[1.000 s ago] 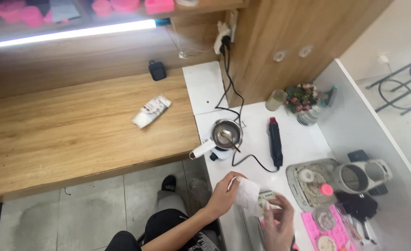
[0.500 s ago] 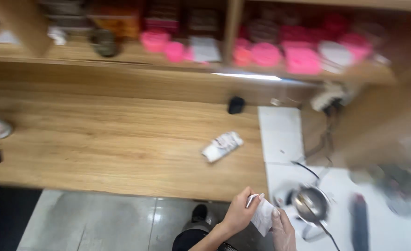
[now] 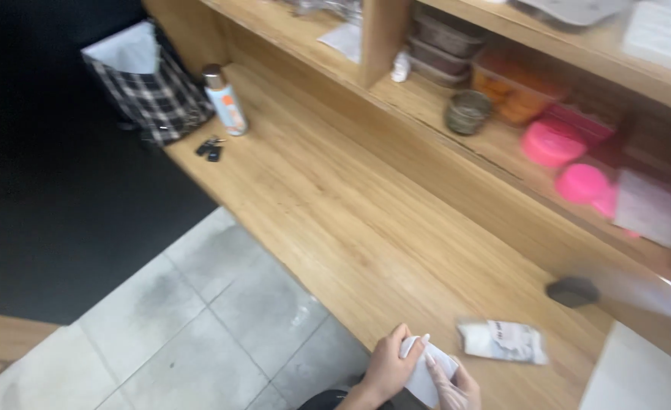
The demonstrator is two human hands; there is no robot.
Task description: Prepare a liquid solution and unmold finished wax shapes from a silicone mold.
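White paper (image 3: 426, 376), thin, folded, lightly creased

Even indoor light, no hard shadows; strong motion blur toward right edge; dark upper-left corner.

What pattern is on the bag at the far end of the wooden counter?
The bag has a dark plaid check with pale lines, seen in the head view.

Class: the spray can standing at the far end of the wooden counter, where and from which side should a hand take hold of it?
Grip the spray can around its cylindrical body, below the cap. It stands roughly upright, so come in sideways from the open counter side; the plaid bag crowds its other side.
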